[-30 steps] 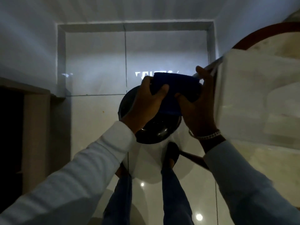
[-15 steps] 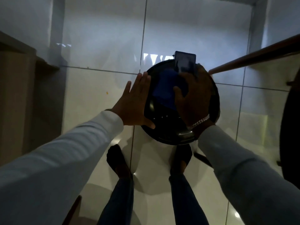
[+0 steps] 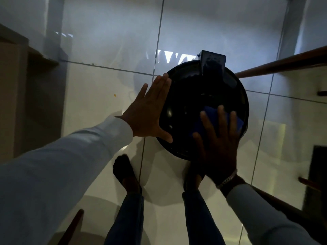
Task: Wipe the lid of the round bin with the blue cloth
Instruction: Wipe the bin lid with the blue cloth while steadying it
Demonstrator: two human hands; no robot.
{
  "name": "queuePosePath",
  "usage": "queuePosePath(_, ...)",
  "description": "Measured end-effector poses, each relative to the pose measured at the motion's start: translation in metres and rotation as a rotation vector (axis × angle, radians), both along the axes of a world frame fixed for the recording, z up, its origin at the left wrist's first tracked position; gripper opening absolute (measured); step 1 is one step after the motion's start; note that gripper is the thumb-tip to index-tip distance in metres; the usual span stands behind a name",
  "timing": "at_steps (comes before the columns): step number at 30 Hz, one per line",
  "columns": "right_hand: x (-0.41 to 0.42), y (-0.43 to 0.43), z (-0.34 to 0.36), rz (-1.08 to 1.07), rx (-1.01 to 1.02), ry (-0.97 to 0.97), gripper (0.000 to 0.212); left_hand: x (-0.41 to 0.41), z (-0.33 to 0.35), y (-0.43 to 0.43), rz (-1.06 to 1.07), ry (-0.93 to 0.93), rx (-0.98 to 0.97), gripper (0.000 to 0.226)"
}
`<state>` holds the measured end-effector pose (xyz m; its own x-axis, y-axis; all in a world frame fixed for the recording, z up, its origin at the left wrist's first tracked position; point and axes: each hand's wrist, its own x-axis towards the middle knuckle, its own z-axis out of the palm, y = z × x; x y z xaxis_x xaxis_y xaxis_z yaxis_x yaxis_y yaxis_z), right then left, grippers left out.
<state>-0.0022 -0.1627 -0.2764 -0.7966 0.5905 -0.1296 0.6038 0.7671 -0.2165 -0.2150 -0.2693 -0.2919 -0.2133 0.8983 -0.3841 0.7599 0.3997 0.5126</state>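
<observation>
A round black bin stands on the tiled floor, seen from above, with its glossy lid [image 3: 191, 96] closed and a hinge block [image 3: 213, 65] at the far edge. My right hand [image 3: 218, 144] lies flat on the near right part of the lid, pressing the blue cloth [image 3: 212, 119] against it. The cloth shows between and beyond my fingers. My left hand [image 3: 148, 110] is spread flat against the lid's left rim, fingers apart, holding nothing.
My two feet [image 3: 126, 174] stand on the white floor tiles [image 3: 99, 85] just in front of the bin. A wooden rail [image 3: 283, 65] runs off to the right behind the bin. A wooden cabinet [image 3: 16, 96] stands at the left edge.
My right hand has slid the blue cloth from the far middle of the lid toward the near right rim. The left hand stays against the left rim. The view has shifted slightly.
</observation>
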Motion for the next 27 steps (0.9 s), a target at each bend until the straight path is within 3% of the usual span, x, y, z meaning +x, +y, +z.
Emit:
queuePosePath(3,-0.039,0.029,-0.003,-0.245,-0.012,0.101,0.058,0.0,-0.002,0.0,-0.003,-0.013,0.008,0.143)
queuePosePath(5,-0.069,0.036,-0.007,-0.273,-0.006,0.115,0.059,0.0,-0.003,0.0,0.005,-0.013,0.013,0.143)
queuePosePath(10,-0.048,0.001,-0.005,0.08,-0.017,0.041,0.061,0.0,0.0,0.001,0.006,-0.013,-0.009,0.144)
queuePosePath(12,-0.016,0.005,-0.001,0.118,-0.003,-0.021,0.061,0.0,0.001,0.002,0.0,-0.006,-0.021,0.144)
queuePosePath(15,-0.01,0.023,0.003,-0.038,-0.018,-0.004,0.061,0.001,0.001,0.001,0.004,-0.022,-0.018,0.143)
queuePosePath(19,-0.064,0.008,-0.002,-0.355,-0.048,0.047,0.064,0.002,-0.002,0.001,-0.005,-0.004,-0.013,0.143)
queuePosePath(25,-0.022,-0.02,0.0,0.12,-0.033,-0.051,0.062,0.001,0.004,0.002,-0.042,0.071,-0.049,0.142)
queuePosePath(27,-0.001,-0.003,0.004,0.07,-0.029,-0.088,0.064,0.0,0.003,0.001,-0.036,0.064,-0.043,0.143)
